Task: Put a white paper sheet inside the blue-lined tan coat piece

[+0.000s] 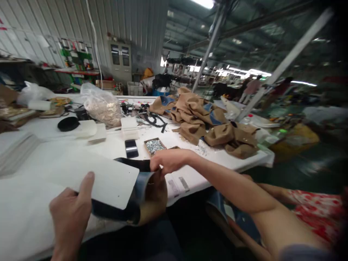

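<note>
Both hands (71, 214) (168, 160) on fabric piece (146, 195)

Bare forearms, a grey short sleeve (296, 253) on the right arm, no gloves.

Single head-worn cam, looks forward and slightly down across the desk (32, 203), tilted. Close on the hands at bottom of frame; workshop hall recedes behind. No second view.

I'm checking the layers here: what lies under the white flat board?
Under the white flat board, gripped by the left hand, a dark blue and tan fabric piece shows past its edge, pinched by the right hand. How far it reaches beneath is covered.
</note>
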Motion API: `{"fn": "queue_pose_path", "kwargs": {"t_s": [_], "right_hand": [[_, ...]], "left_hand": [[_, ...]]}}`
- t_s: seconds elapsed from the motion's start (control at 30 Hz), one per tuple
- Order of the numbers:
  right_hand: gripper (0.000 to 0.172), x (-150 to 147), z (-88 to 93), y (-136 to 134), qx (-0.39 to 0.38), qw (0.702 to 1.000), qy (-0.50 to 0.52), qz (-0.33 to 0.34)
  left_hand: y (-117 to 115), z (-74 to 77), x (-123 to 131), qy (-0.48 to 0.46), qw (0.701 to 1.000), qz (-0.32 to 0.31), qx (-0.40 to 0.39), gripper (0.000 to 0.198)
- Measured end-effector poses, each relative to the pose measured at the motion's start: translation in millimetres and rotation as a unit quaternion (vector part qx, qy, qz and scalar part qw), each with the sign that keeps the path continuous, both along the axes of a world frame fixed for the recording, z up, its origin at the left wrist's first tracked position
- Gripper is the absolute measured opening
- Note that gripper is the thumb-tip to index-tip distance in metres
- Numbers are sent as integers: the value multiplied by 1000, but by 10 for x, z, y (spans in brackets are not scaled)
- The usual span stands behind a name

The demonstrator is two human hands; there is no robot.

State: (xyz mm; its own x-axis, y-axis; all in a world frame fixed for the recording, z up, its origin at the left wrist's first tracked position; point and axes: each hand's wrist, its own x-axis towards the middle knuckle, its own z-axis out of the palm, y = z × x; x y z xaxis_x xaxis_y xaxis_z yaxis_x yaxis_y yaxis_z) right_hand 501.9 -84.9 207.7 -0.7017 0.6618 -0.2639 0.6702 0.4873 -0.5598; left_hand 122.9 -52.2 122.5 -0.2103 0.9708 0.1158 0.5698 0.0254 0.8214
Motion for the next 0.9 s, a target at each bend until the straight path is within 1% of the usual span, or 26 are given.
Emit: {"fn": "queue_pose_path", "kwargs": {"t_s": [0.03,0.07,0.1,0.17,0.23,0.27,0.3,0.33,0.4,0.43,0.47,0.57,0.6,0.67,0.7,0.73,0.77,0.8,0.83,0.87,0.9], "right_hand": [[6,34,37,-77,-14,1000,9,0],[4,57,77,-147,-31,999,24,0],[10,75,116,-206,-57,997,44,5],[30,113,189,-276,-109,990,82,23],[47,169,243,-295,-129,987,94,35],[52,202,263,-296,-126,987,90,36],[52,235,281,-299,-124,988,81,32],[48,266,298,-306,-133,989,68,23],[36,308,341,-340,-171,984,42,-8],[33,315,374,-365,-194,980,27,-26],[34,312,418,-392,-216,975,12,-42],[45,255,636,-455,-277,958,-36,-67],[45,224,736,-464,-297,950,-47,-83],[30,147,943,-469,-321,936,-44,-141],[25,100,1030,-469,-318,932,-35,-169],[27,47,1089,-471,-303,933,-30,-190],[30,-15,1111,-478,-277,938,-40,-203],[34,-84,1088,-494,-237,946,-70,-209],[42,-161,1017,-520,-181,953,-122,-212],[51,-244,900,-553,-119,952,-188,-210],[58,-328,746,-592,-61,941,-264,-204]], "left_hand": [[-11,-7,23,-11,1000,7,-1,80],[-24,-4,60,-27,1000,6,14,78],[-41,6,103,-35,999,2,35,76],[-93,32,196,-30,995,-10,91,76],[-158,48,285,-9,987,-37,159,76],[-191,49,329,9,980,-56,189,74],[-222,46,372,29,974,-79,212,71],[-249,41,415,46,968,-102,225,68],[-294,27,495,66,962,-140,226,58],[-312,22,529,68,961,-150,222,53],[-328,20,557,70,961,-156,219,49],[-369,31,593,82,957,-159,228,44],[-381,37,590,86,955,-156,239,46],[-406,43,573,84,951,-145,258,51],[-418,38,566,79,951,-139,265,53],[-429,29,563,74,951,-134,269,55],[-439,17,566,70,951,-132,270,55],[-447,2,576,66,951,-134,271,54],[-454,-11,592,64,951,-137,270,52],[-460,-22,612,64,950,-140,272,51],[-463,-28,632,70,948,-144,274,50]]}}
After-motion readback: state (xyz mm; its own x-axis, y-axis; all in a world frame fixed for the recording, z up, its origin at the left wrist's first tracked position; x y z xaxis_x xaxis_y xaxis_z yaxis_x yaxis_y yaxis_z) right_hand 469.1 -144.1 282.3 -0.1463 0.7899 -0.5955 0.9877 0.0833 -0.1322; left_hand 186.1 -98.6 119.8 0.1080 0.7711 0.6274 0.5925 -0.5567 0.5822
